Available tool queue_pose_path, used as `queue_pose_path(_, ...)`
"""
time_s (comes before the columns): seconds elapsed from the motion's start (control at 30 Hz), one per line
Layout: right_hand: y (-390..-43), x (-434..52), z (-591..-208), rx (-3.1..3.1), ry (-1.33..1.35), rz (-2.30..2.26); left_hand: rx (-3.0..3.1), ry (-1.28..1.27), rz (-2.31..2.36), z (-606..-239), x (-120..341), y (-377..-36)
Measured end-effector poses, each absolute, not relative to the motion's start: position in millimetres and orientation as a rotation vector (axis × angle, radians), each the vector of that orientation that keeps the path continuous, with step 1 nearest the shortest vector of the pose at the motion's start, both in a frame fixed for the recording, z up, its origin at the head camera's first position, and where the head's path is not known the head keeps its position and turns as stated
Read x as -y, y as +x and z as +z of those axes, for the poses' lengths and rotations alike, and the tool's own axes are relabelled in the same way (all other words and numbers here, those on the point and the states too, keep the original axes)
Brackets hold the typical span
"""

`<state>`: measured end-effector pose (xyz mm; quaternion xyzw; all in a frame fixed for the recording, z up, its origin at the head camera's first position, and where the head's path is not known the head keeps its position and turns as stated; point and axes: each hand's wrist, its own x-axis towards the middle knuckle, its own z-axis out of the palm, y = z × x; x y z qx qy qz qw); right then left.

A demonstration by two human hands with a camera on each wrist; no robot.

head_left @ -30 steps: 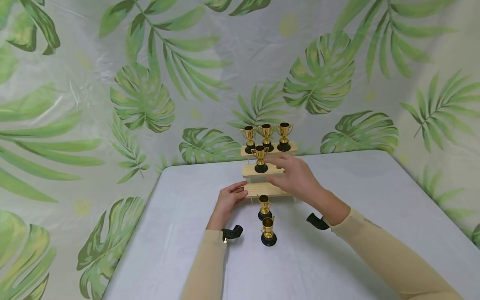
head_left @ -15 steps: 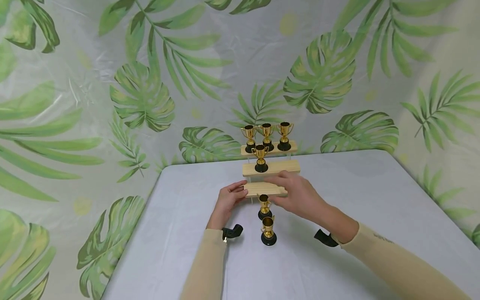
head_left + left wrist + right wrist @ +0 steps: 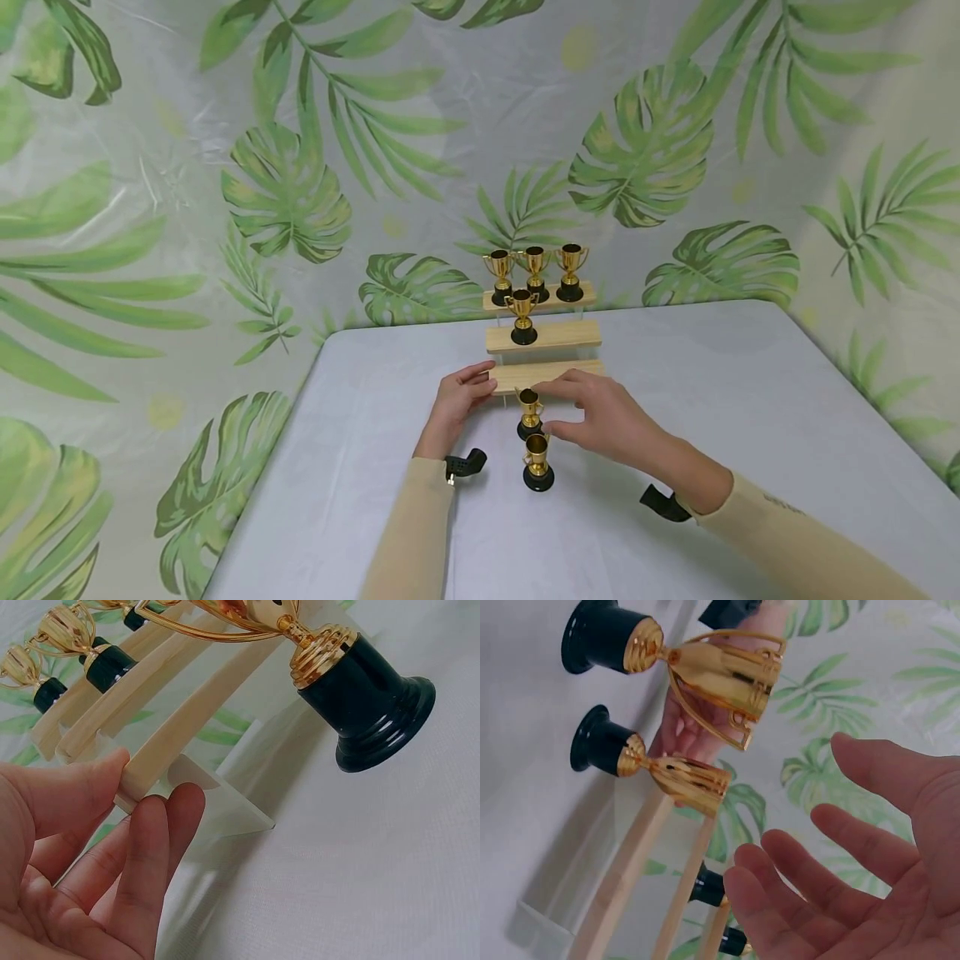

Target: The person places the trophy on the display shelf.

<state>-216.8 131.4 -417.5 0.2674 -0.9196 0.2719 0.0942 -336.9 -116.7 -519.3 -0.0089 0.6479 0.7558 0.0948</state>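
Observation:
My left hand (image 3: 452, 408) pinches the left end of the lowest board of a three-tier wooden display stand (image 3: 570, 373); in the left wrist view the thumb and fingertips (image 3: 154, 814) are at the board's end. In front of the stand, two small gold trophy cups on black bases stand upright on the table, a farther trophy (image 3: 529, 408) and a nearer trophy (image 3: 537, 460). Right beside them is my right hand (image 3: 611, 417), its fingers loosely bent. The right wrist view shows that hand with nothing in it, apart from the nearer trophy (image 3: 720, 679) and the farther one.
Three trophies stand on the stand's top board (image 3: 551, 302). Another trophy (image 3: 523, 317) is on the left part of the middle board (image 3: 573, 335). A white cloth covers the table (image 3: 375, 392), and a leaf-patterned sheet (image 3: 420, 167) hangs behind it.
My right hand has come down from beside the middle board's trophy, past the lowest board, to the trophies on the table. My left hand has stayed at the stand.

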Motion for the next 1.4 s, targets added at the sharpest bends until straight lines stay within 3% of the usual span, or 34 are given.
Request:
queue_pose_path(0.4, -211, -128, -442, 2.752, 0.899, 1.016, -1.924, -0.038, 2.245, -522, 116, -337)
queue_pose_path(1.4, -213, -118, -463, 2.766, 0.945, 0.961, -1.931, -0.049, 2.232, -521, 117, -338)
